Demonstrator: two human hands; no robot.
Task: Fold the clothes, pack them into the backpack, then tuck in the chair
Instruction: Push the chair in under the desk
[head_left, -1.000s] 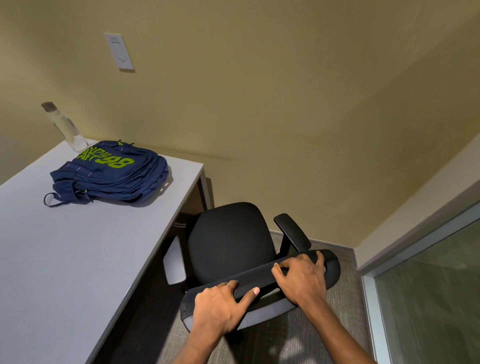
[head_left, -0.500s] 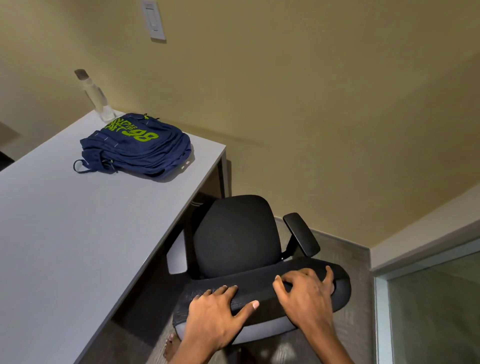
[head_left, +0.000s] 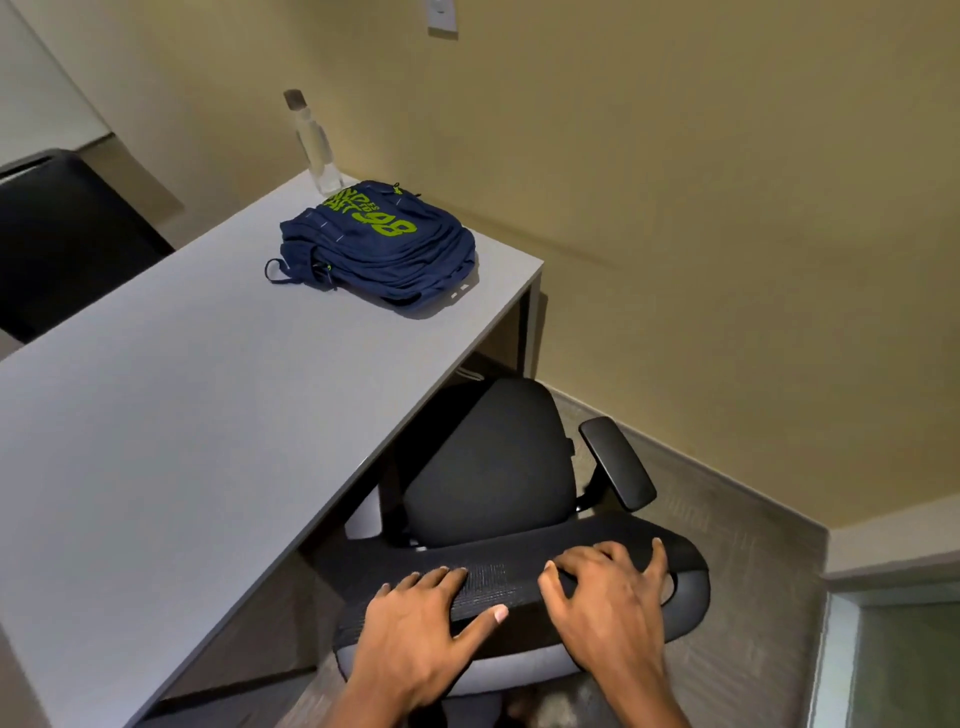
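Black mesh office chair (head_left: 488, 467) sits lower centre, seat partly under the grey rectangular desk (head_left: 182, 415) at left. Navy backpack with green lettering (head_left: 379, 244) lies upper centre on the desk. Left hand (head_left: 421, 639) and right hand (head_left: 613, 608) clasp the chair's backrest top. Clear bottle (head_left: 317, 150) stands beside the backpack.

A clear bottle (head_left: 314, 145) is standing upright at the grey counter's (head_left: 182, 415) far 12 o'clock corner; a white wall switch (head_left: 441, 18) is sitting at the bottle's 1 o'clock.
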